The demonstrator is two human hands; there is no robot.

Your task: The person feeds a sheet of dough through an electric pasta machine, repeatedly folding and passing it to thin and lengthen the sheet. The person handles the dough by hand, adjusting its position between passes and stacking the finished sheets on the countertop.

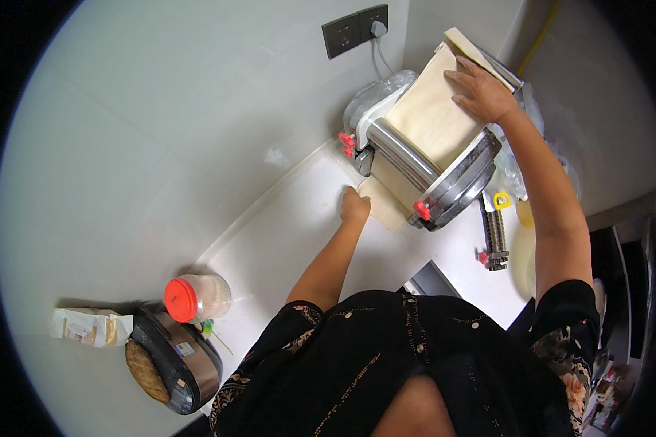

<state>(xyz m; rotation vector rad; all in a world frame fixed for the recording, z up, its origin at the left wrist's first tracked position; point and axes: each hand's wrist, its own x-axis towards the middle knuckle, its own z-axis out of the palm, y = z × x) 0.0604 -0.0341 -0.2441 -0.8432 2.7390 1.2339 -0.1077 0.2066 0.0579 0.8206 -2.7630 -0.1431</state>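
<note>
An electric dough sheeter with steel rollers and red knobs stands on the white counter. A wide sheet of pale dough lies over its upper tray, its far end folded over, and runs down to the rollers. My right hand rests on that sheet near the fold, fingers spread. Below the rollers more dough comes out onto the counter. My left hand holds the left edge of this lower dough, thumb and fingers closed on it.
A noodle cutter roller lies right of the machine, near plastic bags. A red-lidded jar, a brown and black appliance and a white paper bag stand at the lower left. A wall socket holds a plug.
</note>
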